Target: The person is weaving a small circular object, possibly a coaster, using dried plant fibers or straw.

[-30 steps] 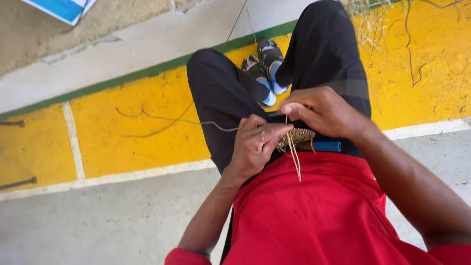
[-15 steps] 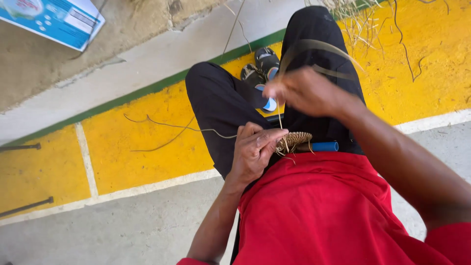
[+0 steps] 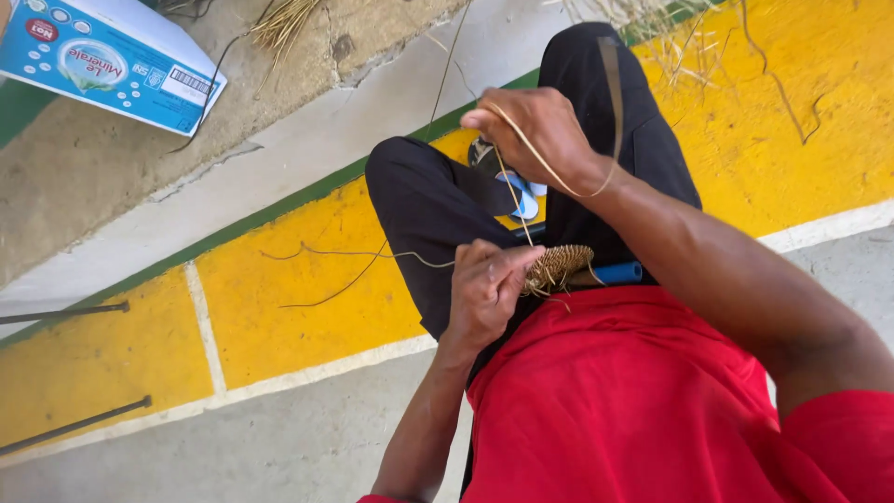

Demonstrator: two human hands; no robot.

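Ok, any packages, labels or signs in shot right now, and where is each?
Light blue rectangular cardboard box: top left, lying tilted on the bare concrete ground beyond the green stripe.
White barcode label: on the box's right end, small and rectangular.
No signs or screens in view.

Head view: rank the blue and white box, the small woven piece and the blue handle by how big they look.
1. Blue and white box, cut off by the frame edge.
2. Woven piece, held at the left hand.
3. Blue handle, partly hidden.
The box lies farther away, so it is truly largest.

Outdoor craft spot — yellow painted kerb [image 3: 307,270], concrete ground [image 3: 279,447], loose straw [image 3: 284,19]
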